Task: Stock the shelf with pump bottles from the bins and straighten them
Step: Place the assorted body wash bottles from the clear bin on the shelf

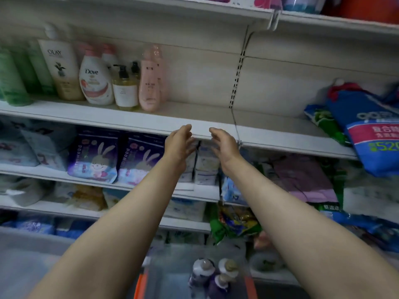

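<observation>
You're holding left hand (179,143) and right hand (224,145) spread, empty, near the shelf (194,117); pump bottles (149,80) are standing upright.

Pump bottles (101,76) are standing upright in a row at the shelf's (194,117) left end; purple bottles (212,275) are sitting in a bin (251,283) below.

A row of bottles (103,83) stands on the left part of the shelf (194,117). Bags (367,130) lie on its right end. Both hands, the left hand (179,143) and the right hand (224,145), are side by side in front of the shelf edge. More bottles (213,277) sit in a bin (251,283) down below, between the arms.
</observation>
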`<state>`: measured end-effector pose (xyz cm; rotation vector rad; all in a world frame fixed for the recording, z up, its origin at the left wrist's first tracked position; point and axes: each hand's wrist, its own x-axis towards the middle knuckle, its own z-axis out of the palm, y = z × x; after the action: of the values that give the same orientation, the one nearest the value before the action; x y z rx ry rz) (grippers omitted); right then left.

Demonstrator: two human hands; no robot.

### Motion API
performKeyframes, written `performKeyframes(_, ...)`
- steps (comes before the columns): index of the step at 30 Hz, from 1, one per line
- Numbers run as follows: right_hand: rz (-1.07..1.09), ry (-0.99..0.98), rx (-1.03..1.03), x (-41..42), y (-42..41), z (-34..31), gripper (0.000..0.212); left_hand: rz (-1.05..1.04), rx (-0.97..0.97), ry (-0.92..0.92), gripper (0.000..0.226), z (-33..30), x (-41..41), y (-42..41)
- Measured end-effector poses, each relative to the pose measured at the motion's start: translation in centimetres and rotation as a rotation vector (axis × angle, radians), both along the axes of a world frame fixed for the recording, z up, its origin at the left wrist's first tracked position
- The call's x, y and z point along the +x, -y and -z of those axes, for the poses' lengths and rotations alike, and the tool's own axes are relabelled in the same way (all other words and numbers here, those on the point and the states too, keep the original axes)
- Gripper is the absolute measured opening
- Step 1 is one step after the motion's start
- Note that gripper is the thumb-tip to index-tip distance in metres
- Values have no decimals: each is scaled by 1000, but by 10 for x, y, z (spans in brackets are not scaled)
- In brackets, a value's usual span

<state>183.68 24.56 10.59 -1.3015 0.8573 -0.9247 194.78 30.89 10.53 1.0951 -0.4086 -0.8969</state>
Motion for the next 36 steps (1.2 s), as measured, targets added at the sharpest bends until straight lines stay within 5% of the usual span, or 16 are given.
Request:
performKeyframes(7, -15, -121, 88, -73, -20, 59, 11, 52, 115, -70, 16, 60, -69, -29)
performKeyframes(10, -17, -186, 164, -92, -28, 92, 14, 20, 241, -35, 35, 99, -89, -41)
performKeyframes(24, 92, -384, 453, -147, -53, 234, 24, 121, 552, -43, 30, 244, -135, -81)
performKeyframes(27, 167, -387, 537, -164, -56, 272, 13, 136, 643, -54, 36, 279, -143, -93)
performKeyframes(36, 186, -428, 696, -191, -83, 343, 35, 119, 764, 77, 45, 358, -148, -104)
